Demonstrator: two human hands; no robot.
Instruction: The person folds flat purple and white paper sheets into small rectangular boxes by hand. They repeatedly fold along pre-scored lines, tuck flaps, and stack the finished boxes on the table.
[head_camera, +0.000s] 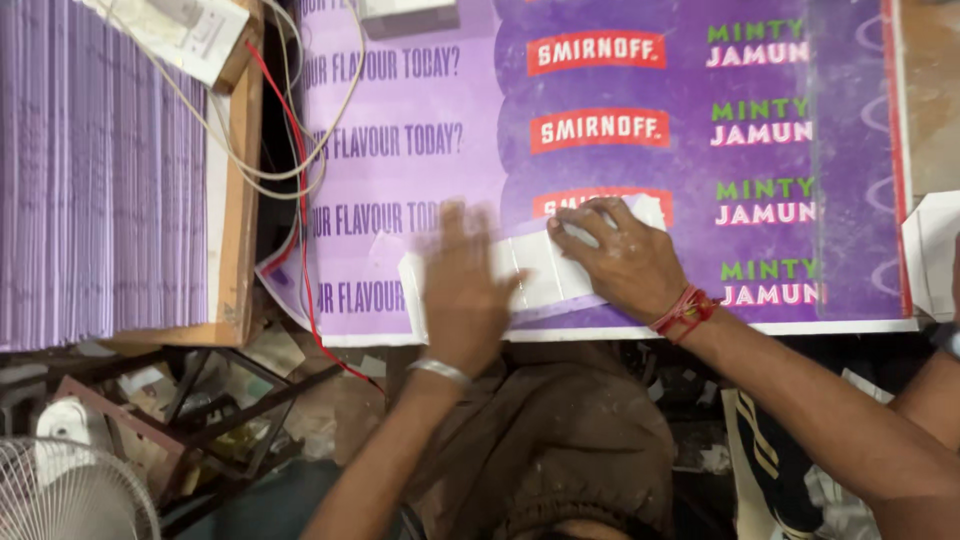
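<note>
A white scored cardboard strip (540, 268) lies on a large purple printed sheet (620, 150) near its front edge. My left hand (462, 290), blurred, lies flat with fingers spread on the strip's left part. Its wrist carries a silver bangle. My right hand (622, 258), with red thread around the wrist, presses down on the strip's right end with bent fingers. Neither hand grips anything.
A tall stack of purple sheets (95, 170) sits at the left on a wooden board (240, 200). Red and white wires (300, 170) hang between stack and printed sheet. A white fan (60, 490) and a metal frame (200, 410) stand below left. A white card (932, 250) lies at the right edge.
</note>
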